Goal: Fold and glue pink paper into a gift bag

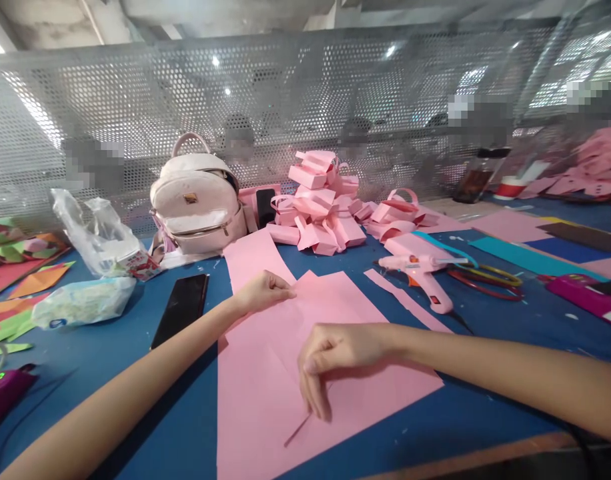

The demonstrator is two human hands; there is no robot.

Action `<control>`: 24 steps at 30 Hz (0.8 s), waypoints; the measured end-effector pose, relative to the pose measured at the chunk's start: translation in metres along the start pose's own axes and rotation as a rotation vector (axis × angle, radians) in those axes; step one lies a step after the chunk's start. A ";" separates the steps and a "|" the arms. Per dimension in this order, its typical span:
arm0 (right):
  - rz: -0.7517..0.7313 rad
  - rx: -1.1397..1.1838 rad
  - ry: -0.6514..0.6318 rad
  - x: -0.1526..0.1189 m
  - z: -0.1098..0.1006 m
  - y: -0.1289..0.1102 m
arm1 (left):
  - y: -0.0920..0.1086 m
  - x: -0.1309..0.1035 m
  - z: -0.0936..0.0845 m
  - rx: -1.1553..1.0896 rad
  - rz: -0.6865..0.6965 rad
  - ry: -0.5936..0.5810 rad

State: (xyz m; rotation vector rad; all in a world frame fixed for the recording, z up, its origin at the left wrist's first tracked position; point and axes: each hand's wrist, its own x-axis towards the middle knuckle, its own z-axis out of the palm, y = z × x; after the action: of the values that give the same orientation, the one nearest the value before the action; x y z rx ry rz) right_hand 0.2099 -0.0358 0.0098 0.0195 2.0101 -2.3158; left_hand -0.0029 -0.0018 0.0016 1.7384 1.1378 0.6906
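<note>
Pink paper (255, 393), flat, w/ faint creases; L grip (264, 291) pressed tog., R grip (335, 350) can't tell.

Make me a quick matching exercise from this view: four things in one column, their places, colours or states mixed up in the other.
1. Backpack
2. Glue gun
3. Right hand
4. Phone lying flat

A. Over the pink paper
B. Black, left of the pink paper
C. Pink, with an orange trigger
D. Pale, standing upright

Pairs: 1-D, 2-C, 3-A, 4-B

1 phone (180, 311) lies left of paper sheets (265, 400).
</note>
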 end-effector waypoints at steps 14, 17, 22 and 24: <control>-0.039 -0.158 0.072 -0.008 -0.010 -0.047 | 0.017 -0.011 -0.015 0.025 -0.010 -0.284; -0.027 -0.159 0.145 0.003 -0.027 -0.035 | 0.019 -0.013 -0.017 0.031 -0.015 -0.315; -0.003 -0.100 0.158 -0.017 -0.024 -0.010 | 0.017 -0.012 -0.016 0.009 -0.009 -0.309; 0.012 -0.087 0.145 -0.034 -0.015 -0.006 | 0.016 -0.012 -0.016 -0.001 -0.014 -0.307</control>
State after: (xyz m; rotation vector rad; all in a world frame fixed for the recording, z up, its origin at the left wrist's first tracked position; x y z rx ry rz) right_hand 0.2429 -0.0182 0.0155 0.1990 2.1692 -2.2781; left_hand -0.0145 -0.0088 0.0235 1.7622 0.9353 0.3969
